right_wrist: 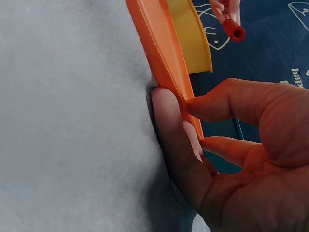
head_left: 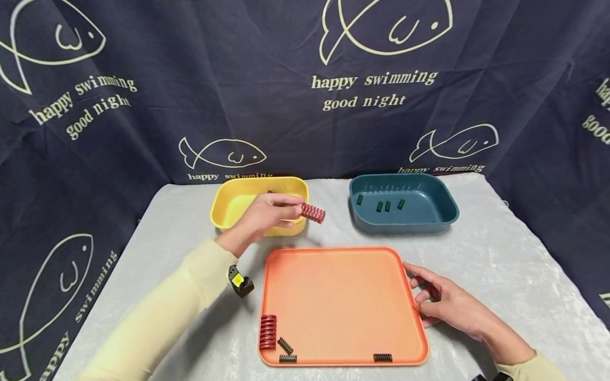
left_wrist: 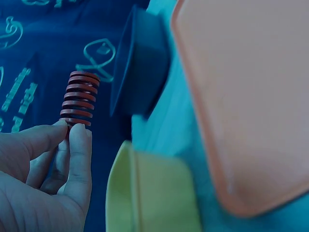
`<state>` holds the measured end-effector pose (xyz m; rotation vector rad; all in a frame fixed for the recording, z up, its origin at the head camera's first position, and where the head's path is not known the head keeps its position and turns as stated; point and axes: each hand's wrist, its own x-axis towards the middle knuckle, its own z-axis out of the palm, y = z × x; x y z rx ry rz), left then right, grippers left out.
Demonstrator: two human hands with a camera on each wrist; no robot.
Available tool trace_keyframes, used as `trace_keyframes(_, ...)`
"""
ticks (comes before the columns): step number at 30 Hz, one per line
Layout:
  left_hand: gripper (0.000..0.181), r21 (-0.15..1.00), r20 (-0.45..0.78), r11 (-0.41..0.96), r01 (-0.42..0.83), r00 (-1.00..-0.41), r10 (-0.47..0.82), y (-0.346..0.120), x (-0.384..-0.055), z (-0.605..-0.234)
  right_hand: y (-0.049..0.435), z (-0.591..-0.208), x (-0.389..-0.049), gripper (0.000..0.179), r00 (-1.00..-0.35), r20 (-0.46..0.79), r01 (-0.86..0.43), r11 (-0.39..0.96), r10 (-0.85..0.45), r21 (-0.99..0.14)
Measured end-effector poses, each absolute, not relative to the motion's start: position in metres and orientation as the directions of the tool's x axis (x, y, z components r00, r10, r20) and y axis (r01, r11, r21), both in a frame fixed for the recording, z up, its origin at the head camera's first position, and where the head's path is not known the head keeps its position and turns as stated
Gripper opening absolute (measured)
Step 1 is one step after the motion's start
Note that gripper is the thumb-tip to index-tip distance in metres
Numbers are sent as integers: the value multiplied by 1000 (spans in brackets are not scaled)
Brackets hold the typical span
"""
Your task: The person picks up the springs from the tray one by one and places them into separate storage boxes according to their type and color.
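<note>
In the head view, the left hand (head_left: 271, 214) pinches a red spring (head_left: 313, 213) between thumb and fingers, slightly above centre of the frame, near the yellow bin (head_left: 219, 209). At the right of centre, the right hand (head_left: 452, 307) has its fingers spread, with tips touching the rim of the orange tray (head_left: 338, 296); whether they grip it, I cannot tell. Another red coil (head_left: 268, 332) lies at lower left.

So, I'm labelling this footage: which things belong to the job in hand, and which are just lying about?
Likely part of the job: left hand, held red spring, right hand, orange tray, tray springs, yellow bin, blue bin, small green pieces.

Just background: printed curtain, pale tablecloth.
</note>
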<state>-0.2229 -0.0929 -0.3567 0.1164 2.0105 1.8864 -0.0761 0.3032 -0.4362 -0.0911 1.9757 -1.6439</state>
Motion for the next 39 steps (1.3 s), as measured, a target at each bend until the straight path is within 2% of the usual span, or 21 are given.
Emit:
trace_keyframes(15, 39, 966, -218, 181, -186, -959, 182, -142, -258, -341, 304, -436, -76, 85, -838, -374, 298, 241, -398, -924)
trace_keyframes(39, 42, 910, -304, 298, -286, -953, 13, -194, -287, -366, 302, -434, -76, 83, -842, -387, 300, 270, -376, -915)
